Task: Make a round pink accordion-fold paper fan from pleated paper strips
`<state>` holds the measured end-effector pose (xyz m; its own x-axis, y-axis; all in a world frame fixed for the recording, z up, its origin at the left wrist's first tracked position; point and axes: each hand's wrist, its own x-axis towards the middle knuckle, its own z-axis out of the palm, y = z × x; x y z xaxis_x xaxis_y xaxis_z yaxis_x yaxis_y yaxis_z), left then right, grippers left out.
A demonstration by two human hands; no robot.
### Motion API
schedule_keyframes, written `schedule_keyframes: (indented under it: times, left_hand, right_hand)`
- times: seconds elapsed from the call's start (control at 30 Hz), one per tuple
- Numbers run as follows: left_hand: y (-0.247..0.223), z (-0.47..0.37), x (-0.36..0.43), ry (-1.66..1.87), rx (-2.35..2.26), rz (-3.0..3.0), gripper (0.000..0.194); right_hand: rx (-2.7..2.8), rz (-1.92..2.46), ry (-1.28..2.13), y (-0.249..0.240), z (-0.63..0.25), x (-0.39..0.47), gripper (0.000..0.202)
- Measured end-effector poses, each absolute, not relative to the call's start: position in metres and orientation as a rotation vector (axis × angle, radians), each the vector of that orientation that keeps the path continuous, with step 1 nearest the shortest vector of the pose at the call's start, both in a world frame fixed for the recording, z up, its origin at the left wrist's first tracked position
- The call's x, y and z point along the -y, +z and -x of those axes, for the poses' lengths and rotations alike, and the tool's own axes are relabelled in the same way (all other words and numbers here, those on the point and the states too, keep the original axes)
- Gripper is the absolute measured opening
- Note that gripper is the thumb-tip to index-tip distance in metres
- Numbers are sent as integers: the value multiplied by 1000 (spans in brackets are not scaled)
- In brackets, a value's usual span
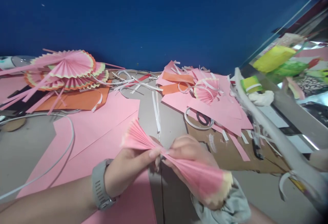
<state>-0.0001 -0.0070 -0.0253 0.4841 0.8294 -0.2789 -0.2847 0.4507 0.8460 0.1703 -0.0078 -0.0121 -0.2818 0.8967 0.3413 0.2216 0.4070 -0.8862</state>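
Note:
Between my hands is a pleated pink paper fan [194, 171] with pale yellow edges, pinched narrow at its middle and flaring out at both ends. My left hand [130, 169], with a grey watch [101, 183] on the wrist, grips it just left of the pinch. Closed on the other side of the pinch is my right hand [189, 152], partly hidden by the fan's right half. Large pink paper sheets [110, 125] lie beneath my left forearm.
Finished-looking pleated rosettes [74, 63] are piled at back left on orange paper [69, 101]. Pink scraps [217, 111], a white ring [189, 121] and a brown cardboard piece [225, 152] lie right of centre. White cables [71, 131] and a pale curved tube [271, 131] cross the table.

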Motion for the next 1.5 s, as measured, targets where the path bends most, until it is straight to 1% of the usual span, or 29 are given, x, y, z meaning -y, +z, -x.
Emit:
schedule_keyframes:
  times: [0.07, 0.13, 0.2, 0.27, 0.4, 0.5, 0.67, 0.8, 0.9, 1.07, 1.17, 1.23, 1.3, 1.37, 1.43, 1.5]
  left_hand:
    - [-26, -1, 5, 765, -754, -730, 35]
    - [-26, -3, 3, 747, -706, -627, 34]
    - [-25, -4, 2, 721, -701, -577, 34]
    - [-25, -5, 2, 677, -708, -581, 36]
    - [-25, -5, 2, 659, -723, -639, 41]
    - [-25, -5, 2, 702, -748, -689, 43]
    - [-23, -3, 1, 794, -787, -668, 41]
    - [-25, 0, 0, 826, -844, -654, 42]
    - [-30, 0, -2, 801, -892, -717, 47]
    - [-35, 2, -5, 794, -932, -788, 51]
    - [-34, 3, -6, 847, -903, -675, 46]
    - [-32, 3, -7, 880, -862, -584, 41]
    - [-29, 3, -8, 900, -815, -517, 35]
    - [-25, 4, -11, 908, -783, -445, 27]
    - [-20, 5, -14, 919, -787, -342, 17]
    - [-14, 5, -19, 924, -814, -262, 16]
  right_hand:
    - [1780, 886, 820, -17, -171, 10, 17]
    - [1822, 840, 685, -21, -173, 13, 29]
    - [1895, 828, 575, -23, -174, 14, 31]
    - [1965, 851, 489, -24, -175, 13, 29]
    - [2066, 958, 396, -24, -176, 9, 28]
    - [2095, 974, 441, -25, -178, 9, 34]
    - [2087, 882, 599, -25, -182, 9, 41]
    - [2023, 939, 653, -26, -183, 8, 39]
    - [2019, 997, 678, -27, -182, 6, 36]
    - [1977, 900, 774, -22, -179, 5, 32]
    - [1914, 804, 725, -17, -181, 4, 32]
    - [1903, 760, 691, -13, -183, 4, 27]
    - [1918, 734, 670, -11, -184, 5, 21]
    - [1977, 713, 608, -10, -182, 7, 22]
    - [2029, 717, 454, -12, -178, 11, 24]
    - [2070, 735, 237, -14, -174, 15, 26]
